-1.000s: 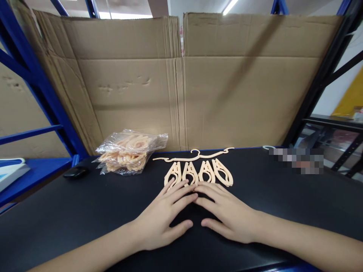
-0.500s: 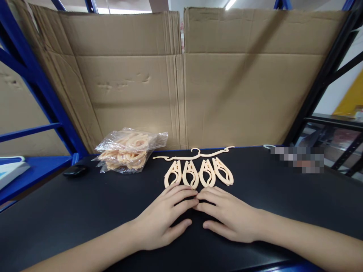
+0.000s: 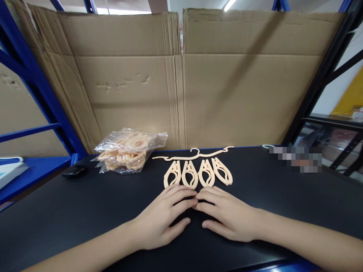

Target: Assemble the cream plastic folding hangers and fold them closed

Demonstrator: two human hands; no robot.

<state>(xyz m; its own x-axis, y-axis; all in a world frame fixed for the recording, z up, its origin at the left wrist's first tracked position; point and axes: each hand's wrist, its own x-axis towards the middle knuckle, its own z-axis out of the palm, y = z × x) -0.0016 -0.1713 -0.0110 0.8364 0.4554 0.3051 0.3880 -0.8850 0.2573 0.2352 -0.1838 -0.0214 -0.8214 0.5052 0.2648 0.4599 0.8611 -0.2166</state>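
Note:
My left hand rests on the black tabletop with its fingers spread, holding nothing. Opposite it lies my right hand, also open, and the fingertips of both meet in the middle. Just beyond the fingers is a row of several folded cream plastic hangers, among them one at the left, one near the middle and a slanted one at the right. My fingers partly cover the lower ends of the left ones. Behind the row lies an unfolded cream hanger, its hook pointing away from me.
Clear plastic bags of cream hangers are stacked at the back left, with a black computer mouse beside them. A cardboard wall closes off the back. A white ring and a blurred-out patch are at the back right.
The whole view has shifted very slightly. Both hands and the hangers keep their places.

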